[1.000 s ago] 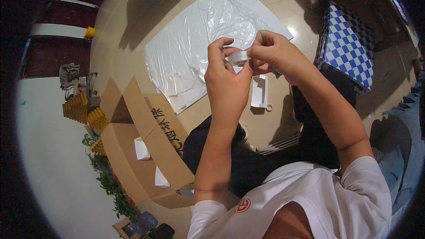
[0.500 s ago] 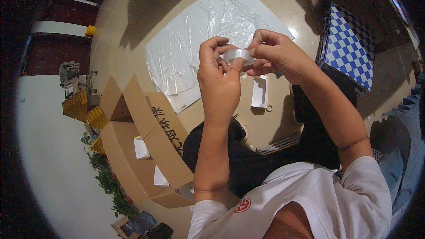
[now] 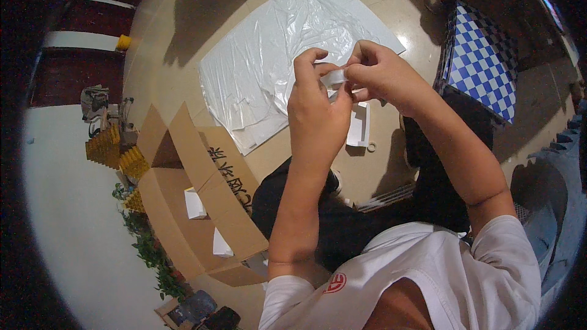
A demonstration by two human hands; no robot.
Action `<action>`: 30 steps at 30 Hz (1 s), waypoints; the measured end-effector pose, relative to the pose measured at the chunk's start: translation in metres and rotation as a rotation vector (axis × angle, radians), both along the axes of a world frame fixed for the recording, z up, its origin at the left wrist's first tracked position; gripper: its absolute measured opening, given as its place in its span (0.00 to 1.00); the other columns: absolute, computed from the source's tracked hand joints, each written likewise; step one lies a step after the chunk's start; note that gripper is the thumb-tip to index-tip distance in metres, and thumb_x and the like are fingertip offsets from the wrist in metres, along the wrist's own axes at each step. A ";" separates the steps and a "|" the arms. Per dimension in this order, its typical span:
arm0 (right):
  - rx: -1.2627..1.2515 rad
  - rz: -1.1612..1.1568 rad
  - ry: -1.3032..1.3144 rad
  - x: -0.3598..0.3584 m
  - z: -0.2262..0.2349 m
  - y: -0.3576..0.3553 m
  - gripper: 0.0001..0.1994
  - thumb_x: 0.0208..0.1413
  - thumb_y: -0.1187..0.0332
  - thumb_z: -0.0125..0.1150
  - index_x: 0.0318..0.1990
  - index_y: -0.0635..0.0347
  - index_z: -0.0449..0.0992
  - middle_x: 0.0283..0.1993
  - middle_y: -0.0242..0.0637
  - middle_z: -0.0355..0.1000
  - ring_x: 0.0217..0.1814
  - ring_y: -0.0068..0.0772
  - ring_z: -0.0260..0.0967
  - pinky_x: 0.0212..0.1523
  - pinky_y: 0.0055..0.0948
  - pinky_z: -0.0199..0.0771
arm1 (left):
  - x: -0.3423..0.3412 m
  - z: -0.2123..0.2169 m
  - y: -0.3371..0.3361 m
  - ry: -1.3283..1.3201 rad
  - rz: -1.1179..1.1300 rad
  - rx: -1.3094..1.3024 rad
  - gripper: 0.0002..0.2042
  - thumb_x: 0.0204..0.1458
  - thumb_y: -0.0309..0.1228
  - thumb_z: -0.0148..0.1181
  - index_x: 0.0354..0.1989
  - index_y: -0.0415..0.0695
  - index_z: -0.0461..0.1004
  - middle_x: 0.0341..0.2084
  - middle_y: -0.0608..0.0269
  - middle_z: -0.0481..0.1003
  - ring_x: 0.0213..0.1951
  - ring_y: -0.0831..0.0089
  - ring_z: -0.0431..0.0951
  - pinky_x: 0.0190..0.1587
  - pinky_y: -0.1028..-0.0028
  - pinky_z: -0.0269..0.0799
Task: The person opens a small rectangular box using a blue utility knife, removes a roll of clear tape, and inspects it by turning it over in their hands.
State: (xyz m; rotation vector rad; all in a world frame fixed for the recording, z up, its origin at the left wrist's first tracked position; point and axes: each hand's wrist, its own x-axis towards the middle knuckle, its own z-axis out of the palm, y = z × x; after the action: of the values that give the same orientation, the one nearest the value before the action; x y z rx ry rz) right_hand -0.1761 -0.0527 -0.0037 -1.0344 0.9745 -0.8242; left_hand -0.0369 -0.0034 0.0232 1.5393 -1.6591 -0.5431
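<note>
A small roll of clear tape [image 3: 334,77] is held up in front of me between both hands. My left hand [image 3: 319,107] closes round it from the left, its thumb pressed near the roll and its index finger bent above. At the roll's right side, my right hand [image 3: 380,76] pinches with thumb and index finger; a tape end between these fingertips is too small to make out. Below the hands, partly hidden by them, an open white box [image 3: 361,125] lies on the floor with a small tape ring [image 3: 372,146] beside it.
A white board [image 3: 251,67] covered in clear plastic film lies ahead on the floor. An open cardboard box [image 3: 174,201] with white pieces in it stands at my left. Blue-and-white checkered boards [image 3: 480,64] stand at the right. Plants [image 3: 150,250] line the far left.
My left hand has moved right, closer to my right hand, and turned with the tape roll. More of the roll is now covered by the fingers. The right hand has barely moved.
</note>
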 end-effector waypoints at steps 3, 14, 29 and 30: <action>-0.077 0.036 0.098 -0.008 -0.010 -0.008 0.10 0.47 0.71 0.59 0.34 0.68 0.68 0.33 0.37 0.70 0.34 0.29 0.74 0.37 0.27 0.81 | -0.005 0.007 0.001 0.091 0.031 0.073 0.24 0.43 0.18 0.63 0.51 0.43 0.64 0.34 0.64 0.77 0.22 0.83 0.62 0.26 0.80 0.61; 0.111 0.094 -0.206 -0.004 0.010 0.003 0.08 0.49 0.74 0.57 0.34 0.68 0.67 0.36 0.38 0.68 0.35 0.32 0.74 0.39 0.32 0.84 | 0.015 0.008 -0.003 0.279 -0.017 0.107 0.23 0.44 0.16 0.61 0.51 0.41 0.63 0.35 0.62 0.77 0.23 0.86 0.63 0.27 0.83 0.61; 0.083 0.063 -0.364 -0.004 0.015 0.002 0.13 0.52 0.67 0.58 0.36 0.68 0.65 0.38 0.42 0.69 0.39 0.36 0.77 0.42 0.30 0.82 | 0.024 -0.005 -0.011 0.220 -0.069 0.002 0.16 0.48 0.31 0.68 0.44 0.42 0.74 0.42 0.61 0.76 0.40 0.70 0.75 0.41 0.71 0.71; 0.096 0.065 -0.376 -0.003 0.016 0.003 0.13 0.52 0.67 0.58 0.37 0.68 0.65 0.38 0.43 0.69 0.40 0.37 0.77 0.42 0.31 0.83 | 0.024 -0.007 -0.009 0.353 -0.079 0.042 0.15 0.49 0.30 0.67 0.45 0.41 0.74 0.42 0.61 0.76 0.41 0.71 0.75 0.41 0.73 0.71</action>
State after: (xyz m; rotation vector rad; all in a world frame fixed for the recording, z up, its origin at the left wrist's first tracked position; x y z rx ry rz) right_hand -0.1787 -0.0498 0.0122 -0.7883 0.6505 -0.8714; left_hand -0.0134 -0.0126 0.0162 1.3210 -1.4466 -0.8437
